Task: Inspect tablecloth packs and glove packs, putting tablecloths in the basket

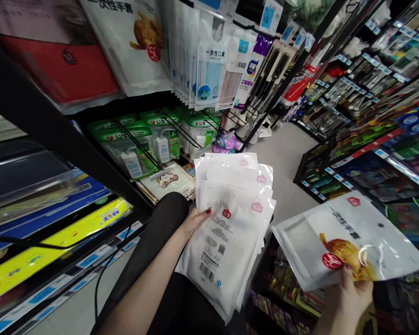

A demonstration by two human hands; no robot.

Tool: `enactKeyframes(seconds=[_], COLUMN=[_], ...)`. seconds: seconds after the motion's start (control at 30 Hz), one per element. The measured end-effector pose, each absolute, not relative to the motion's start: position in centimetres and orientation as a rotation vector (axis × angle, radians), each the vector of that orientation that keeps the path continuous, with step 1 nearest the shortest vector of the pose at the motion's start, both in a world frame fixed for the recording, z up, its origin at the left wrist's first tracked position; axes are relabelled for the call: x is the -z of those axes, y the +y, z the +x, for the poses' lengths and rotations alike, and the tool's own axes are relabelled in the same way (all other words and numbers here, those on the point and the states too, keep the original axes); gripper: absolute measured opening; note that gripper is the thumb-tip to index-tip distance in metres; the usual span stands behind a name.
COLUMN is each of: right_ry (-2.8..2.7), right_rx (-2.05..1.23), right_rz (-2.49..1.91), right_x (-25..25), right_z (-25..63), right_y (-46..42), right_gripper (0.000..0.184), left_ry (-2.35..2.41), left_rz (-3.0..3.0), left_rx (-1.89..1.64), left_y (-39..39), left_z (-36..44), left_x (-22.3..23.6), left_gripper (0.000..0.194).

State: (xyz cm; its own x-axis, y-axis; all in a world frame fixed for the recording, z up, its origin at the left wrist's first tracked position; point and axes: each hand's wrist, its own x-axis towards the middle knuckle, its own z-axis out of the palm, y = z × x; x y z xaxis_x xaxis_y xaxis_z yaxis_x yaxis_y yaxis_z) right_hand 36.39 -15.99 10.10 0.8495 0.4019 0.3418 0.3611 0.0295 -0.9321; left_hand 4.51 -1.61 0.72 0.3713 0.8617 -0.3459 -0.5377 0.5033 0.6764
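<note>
My left hand grips a fanned stack of white plastic packets at its left edge, thumb on top. Their backs face up, with small red house-shaped logos, print and a barcode. The stack rests over my lap. On the right, my right hand pinches one packet of disposable gloves by its lower edge, thumb on its front. A roast chicken picture and a red round label show on it. This packet is apart from the stack. My right fingers behind it are partly hidden.
A like glove packet hangs at upper left, beside hanging face mask packs. Below them, green-topped power strip packs hang on black hooks. A dark shelf post slants at left. Grey floor runs between the shelves.
</note>
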Motion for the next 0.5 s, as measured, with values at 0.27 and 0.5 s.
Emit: enactKeyframes(seconds=[0.27,0.5], right_ry=[-0.581,-0.653], right_rx=[-0.51,-0.826], right_rz=[-1.476,-1.457], right_x=[-6.0,-5.1], right_z=[32.5,28.3], right_y=[-10.9,-7.6], right_gripper=[0.054,0.042], left_ry=[0.701,0.672], left_rz=[0.451,0.501], left_rx=[-0.843,-0.831], left_y=[-2.2,-2.1], left_z=[4.5,4.8], left_x=[0.2,-0.1], left_gripper=[0.049,0.038])
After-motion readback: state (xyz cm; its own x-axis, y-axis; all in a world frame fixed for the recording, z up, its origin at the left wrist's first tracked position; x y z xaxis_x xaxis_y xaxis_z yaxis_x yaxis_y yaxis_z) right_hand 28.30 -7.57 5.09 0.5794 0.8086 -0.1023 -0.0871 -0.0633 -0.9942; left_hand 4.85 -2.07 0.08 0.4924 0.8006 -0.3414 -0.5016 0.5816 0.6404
